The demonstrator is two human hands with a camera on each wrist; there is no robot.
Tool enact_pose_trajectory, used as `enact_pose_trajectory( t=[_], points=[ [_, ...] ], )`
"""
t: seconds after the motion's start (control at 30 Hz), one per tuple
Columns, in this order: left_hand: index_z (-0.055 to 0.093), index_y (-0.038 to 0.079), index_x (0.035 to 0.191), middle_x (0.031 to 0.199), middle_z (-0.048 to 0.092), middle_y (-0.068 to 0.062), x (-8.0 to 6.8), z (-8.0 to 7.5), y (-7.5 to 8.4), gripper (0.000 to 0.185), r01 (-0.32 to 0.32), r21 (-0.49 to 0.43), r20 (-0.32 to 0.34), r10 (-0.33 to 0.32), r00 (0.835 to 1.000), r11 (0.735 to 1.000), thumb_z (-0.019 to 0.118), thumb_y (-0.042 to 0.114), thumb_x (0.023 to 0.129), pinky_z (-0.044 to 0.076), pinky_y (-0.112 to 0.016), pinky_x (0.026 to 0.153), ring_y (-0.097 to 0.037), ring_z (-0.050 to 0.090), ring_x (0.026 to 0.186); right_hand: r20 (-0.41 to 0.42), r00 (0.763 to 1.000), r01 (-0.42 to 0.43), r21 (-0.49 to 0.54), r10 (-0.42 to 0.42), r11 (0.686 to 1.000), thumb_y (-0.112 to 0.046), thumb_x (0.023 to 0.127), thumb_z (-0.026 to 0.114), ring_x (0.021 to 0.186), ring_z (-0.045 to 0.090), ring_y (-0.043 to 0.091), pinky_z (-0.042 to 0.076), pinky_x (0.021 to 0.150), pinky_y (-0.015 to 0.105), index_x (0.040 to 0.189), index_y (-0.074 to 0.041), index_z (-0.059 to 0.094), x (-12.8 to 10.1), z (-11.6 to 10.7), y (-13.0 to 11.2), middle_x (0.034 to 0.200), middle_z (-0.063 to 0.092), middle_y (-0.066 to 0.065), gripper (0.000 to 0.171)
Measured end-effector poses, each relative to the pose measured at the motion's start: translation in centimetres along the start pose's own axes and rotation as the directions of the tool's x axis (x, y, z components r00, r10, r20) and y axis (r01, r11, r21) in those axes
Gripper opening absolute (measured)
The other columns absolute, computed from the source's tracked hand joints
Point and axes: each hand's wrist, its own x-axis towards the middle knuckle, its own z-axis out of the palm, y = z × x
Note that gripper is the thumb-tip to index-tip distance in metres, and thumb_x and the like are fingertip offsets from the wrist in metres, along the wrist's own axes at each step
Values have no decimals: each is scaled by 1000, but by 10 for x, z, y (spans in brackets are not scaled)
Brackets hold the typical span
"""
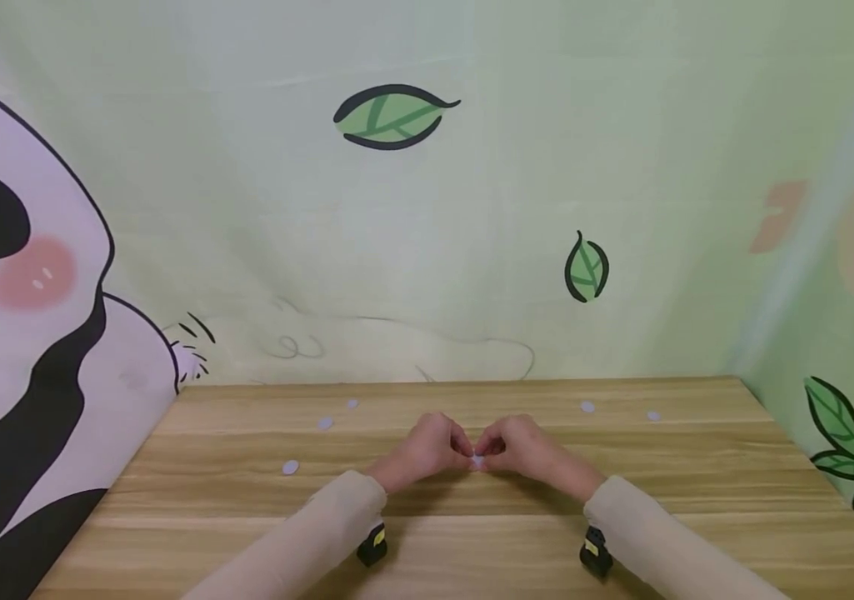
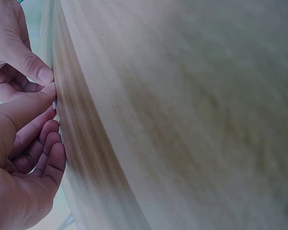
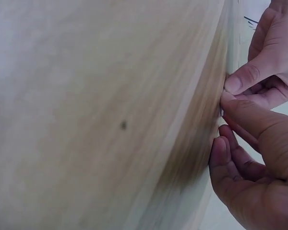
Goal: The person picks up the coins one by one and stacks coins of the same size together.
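Note:
At the middle of the wooden table, my left hand (image 1: pixel 430 448) and right hand (image 1: pixel 527 450) meet fingertip to fingertip over a small white disc (image 1: pixel 477 460). Each hand pinches it from its own side between thumb and fingers. Most of the disc is hidden by the fingers. In the left wrist view the left hand (image 2: pixel 19 158) is low in front, its other fingers curled at the tabletop, with the right hand (image 2: pixel 14 52) beyond. The right wrist view has the right hand (image 3: pixel 264 163) nearer, and the left hand's thumb (image 3: pixel 240 82) touching close beside its thumb.
Left of the hands lie three more white discs, one nearer (image 1: pixel 290 467) and two farther back (image 1: pixel 325 423). Two others (image 1: pixel 587 407) lie at the back right. Behind the wooden table (image 1: pixel 471 550) hangs a green backdrop (image 1: pixel 486 208) with a panda and leaves.

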Motion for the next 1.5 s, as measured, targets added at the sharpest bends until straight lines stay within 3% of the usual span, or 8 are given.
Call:
enact_pose_trajectory(
  t=[0.23, 0.67, 0.97, 1.17, 1.5],
  points=[
    [78, 7, 75, 71, 73, 2, -2, 0, -1, 11, 12, 0, -3, -12, 1000, 1000, 88, 9, 78, 47, -17, 61, -2, 55, 66, 20, 1000, 20, -30, -19, 999, -7, 83, 84, 74, 61, 0, 52, 68, 19, 89, -5, 78, 2, 0, -4, 81, 74, -2, 9],
    [77, 6, 78, 71, 71, 3, -5, -2, -3, 9, 4, -1, 26, -4, 1000, 1000, 86, 6, 80, 46, -17, 61, -2, 55, 66, 46, 999, -8, 15, 7, 1000, -5, 82, 84, 74, 61, 0, 52, 67, 18, 91, -4, 78, 4, 0, -1, 83, 75, -1, 11],
    [78, 6, 80, 76, 74, 1, -7, -2, -1, 8, 17, 3, 34, -17, 999, 1000, 86, 7, 81, 49, -19, 64, -3, 58, 69, 38, 998, -54, 107, 50, 993, -6, 82, 84, 74, 61, 2, 52, 67, 19, 91, -3, 79, 2, 3, 1, 85, 76, 3, 11],
    [79, 8, 81, 76, 74, 3, -4, -1, -1, 8, 9, 16, 32, -9, 999, 1000, 87, 9, 81, 49, -18, 64, -2, 58, 68, 28, 999, -33, 156, 29, 987, -3, 82, 83, 81, 66, 4, 54, 71, 19, 93, -1, 79, 0, 2, 9, 92, 77, 7, 12],
    [79, 9, 81, 75, 73, 4, -1, -2, -2, 7, 2, 10, 40, -2, 999, 1000, 86, 9, 82, 47, -18, 63, -2, 56, 69, 42, 998, -57, 177, 51, 983, -4, 83, 83, 83, 67, 7, 54, 71, 19, 94, -2, 78, 1, -3, 8, 93, 77, 7, 12]
  ],
)
